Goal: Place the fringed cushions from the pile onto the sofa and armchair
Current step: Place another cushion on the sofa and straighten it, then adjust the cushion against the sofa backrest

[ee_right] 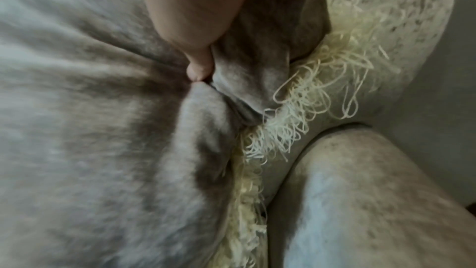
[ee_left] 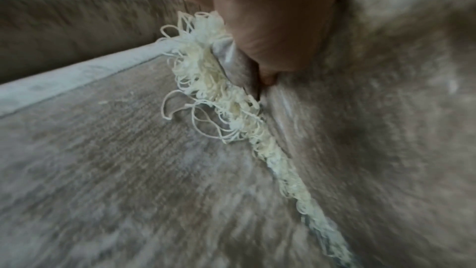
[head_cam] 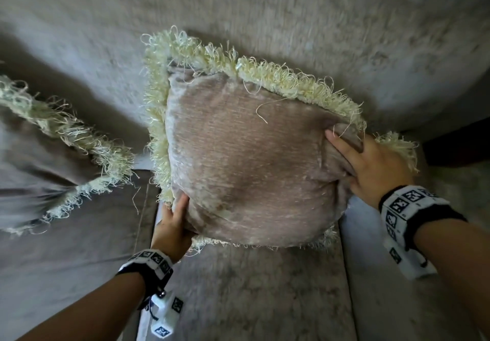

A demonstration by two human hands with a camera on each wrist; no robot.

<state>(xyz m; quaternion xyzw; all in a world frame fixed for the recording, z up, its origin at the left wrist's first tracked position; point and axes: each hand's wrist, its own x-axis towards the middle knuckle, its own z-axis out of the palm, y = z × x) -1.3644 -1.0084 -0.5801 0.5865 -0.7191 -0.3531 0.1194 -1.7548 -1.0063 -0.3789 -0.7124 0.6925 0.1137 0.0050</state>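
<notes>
A beige velvet cushion [head_cam: 246,155] with cream fringe leans against the sofa's backrest [head_cam: 238,9], its lower edge on the seat [head_cam: 252,287]. My left hand [head_cam: 173,224] grips its lower left corner, thumb on the front face. My right hand [head_cam: 368,163] pinches a fold of fabric at its right corner, next to the fringe. In the left wrist view my thumb [ee_left: 257,27] presses into the cushion [ee_left: 386,109] beside the fringe [ee_left: 219,80]. In the right wrist view my thumb [ee_right: 195,27] bunches the cushion fabric [ee_right: 77,109] at the corner.
A second fringed cushion [head_cam: 39,168] lies at the left on the sofa seat. The rounded sofa armrest [ee_right: 360,191] runs along the right side, close to the held cushion. A dark gap [head_cam: 456,144] shows beyond the armrest.
</notes>
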